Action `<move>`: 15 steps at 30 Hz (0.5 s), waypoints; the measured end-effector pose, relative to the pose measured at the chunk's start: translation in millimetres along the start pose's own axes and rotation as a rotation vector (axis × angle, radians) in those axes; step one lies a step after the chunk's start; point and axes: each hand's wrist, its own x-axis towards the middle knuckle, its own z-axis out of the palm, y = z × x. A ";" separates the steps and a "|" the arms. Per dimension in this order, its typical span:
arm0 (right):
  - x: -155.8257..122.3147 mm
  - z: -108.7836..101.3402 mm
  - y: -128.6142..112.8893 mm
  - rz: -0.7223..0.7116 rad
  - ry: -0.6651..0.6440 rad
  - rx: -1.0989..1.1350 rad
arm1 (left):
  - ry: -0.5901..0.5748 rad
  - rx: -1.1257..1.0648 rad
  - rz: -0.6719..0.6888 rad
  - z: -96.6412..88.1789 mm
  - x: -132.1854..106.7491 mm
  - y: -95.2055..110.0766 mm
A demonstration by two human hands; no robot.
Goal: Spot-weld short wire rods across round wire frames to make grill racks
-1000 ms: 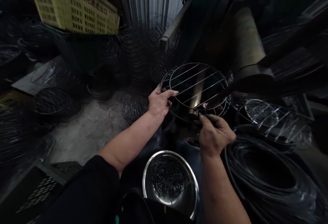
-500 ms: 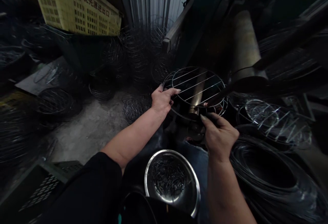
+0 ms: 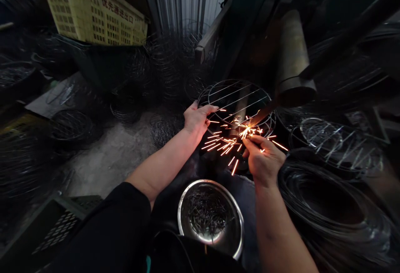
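Observation:
A round wire rack [image 3: 231, 91], with a double ring and parallel bars, lies nearly level in front of me. My left hand [image 3: 197, 118] is closed on its left rim, thumb on top. At the rack's near right edge, a dark electrode arm [image 3: 265, 112] meets the metal, and bright sparks [image 3: 248, 130] fly out to the left and toward me. My right hand [image 3: 265, 158] pinches right beside this spot; whatever is between its fingertips is too small to make out. Below, a steel bowl [image 3: 239, 214] holds many short metal wire pieces [image 3: 208, 214].
A thick brass-coloured cylinder [image 3: 293, 48] hangs above right of the rack. Coiled wire [image 3: 325, 214] and another wire rack [image 3: 325, 135] lie to the right. A yellow crate [image 3: 96, 11] stands back left, a green crate [image 3: 59, 223] front left. Wire bundles [image 3: 164, 131] lie on the floor.
Sparks have burst out at the rack's near right edge. The electrode arm and cylinder appear slightly shifted to the left. Both hands stay almost in place, the right one a little lower.

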 end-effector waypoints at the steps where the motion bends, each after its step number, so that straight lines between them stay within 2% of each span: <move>1: 0.0 0.6 -0.5 0.011 -0.002 0.001 | -0.007 -0.007 -0.002 -0.1 -1.1 -0.7; 4: -0.2 -2.5 -2.1 0.013 0.007 -0.082 | -0.009 0.020 0.002 -2.1 -4.7 -2.1; 7: -5.8 -15.7 -2.7 -0.139 -0.015 -0.264 | -0.040 0.084 -0.010 -4.2 -1.0 2.3; 10: -26.3 -32.8 -2.5 -0.284 -0.033 -0.452 | -0.162 0.106 -0.081 -2.6 20.0 12.7; 11: -37.3 -36.7 -1.8 -0.273 -0.092 -0.493 | -0.205 0.107 -0.083 -1.4 30.4 16.3; 12: -50.1 -38.9 -0.6 -0.227 -0.209 -0.534 | -0.226 0.122 -0.077 -0.1 41.2 19.5; 15: -93.6 -33.8 6.7 0.007 -0.797 -0.789 | -0.204 0.280 -0.132 1.4 67.0 26.3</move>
